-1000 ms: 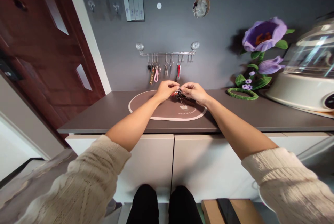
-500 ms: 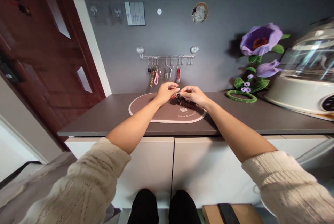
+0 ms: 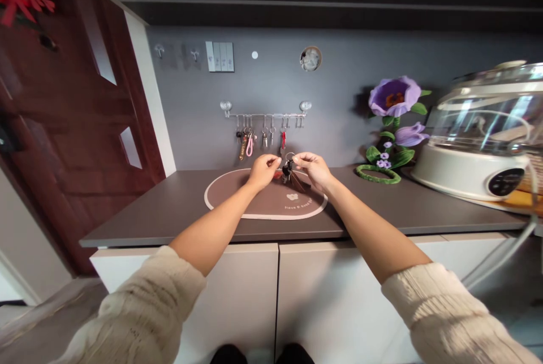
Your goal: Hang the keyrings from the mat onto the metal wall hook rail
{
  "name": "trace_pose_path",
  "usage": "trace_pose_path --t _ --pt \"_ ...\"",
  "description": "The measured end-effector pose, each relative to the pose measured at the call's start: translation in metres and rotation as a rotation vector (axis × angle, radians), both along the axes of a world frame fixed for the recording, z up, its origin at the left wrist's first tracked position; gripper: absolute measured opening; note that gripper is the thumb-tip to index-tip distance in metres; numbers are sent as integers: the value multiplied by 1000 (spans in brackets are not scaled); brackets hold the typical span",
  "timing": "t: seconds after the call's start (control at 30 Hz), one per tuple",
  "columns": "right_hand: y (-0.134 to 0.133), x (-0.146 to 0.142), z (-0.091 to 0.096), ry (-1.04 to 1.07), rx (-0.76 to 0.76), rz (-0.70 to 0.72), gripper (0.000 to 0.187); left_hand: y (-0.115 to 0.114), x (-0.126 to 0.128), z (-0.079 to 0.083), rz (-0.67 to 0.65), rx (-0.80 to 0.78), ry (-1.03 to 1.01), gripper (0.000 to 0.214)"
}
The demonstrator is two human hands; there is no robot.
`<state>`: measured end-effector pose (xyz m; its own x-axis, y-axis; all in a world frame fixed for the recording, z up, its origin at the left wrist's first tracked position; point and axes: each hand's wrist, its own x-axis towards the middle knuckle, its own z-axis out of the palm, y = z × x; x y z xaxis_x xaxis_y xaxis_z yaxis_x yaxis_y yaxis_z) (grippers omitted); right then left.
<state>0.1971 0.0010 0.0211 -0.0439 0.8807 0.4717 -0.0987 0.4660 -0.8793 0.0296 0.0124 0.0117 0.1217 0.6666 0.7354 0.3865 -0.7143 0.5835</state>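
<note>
Keys [image 3: 289,168] on a ring, hanging lengthwise downward, pinched between left hand [image 3: 263,169] and right hand [image 3: 315,169], both equally near, both clamped on them. Held just above oval mat [image 3: 237,206], below wall hook rail [image 3: 264,116].

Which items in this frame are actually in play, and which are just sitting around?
In play: key bunch, pinched between left hand and right hand; oval mat beneath them.

Sitting around: key rail with hung keys on the wall; purple flower ornament; clear-lidded appliance; wall switches; wooden door.
</note>
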Motion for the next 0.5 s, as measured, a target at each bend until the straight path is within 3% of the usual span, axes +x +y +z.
trace_pose_path --t 0.23,0.5 --pt "-8 1 8 193 -11 27 20 -3 -1 -2 183 96 172 29" --pt "-8 12 28 259 -45 32 19 -6 2 -5 231 141 290 31"
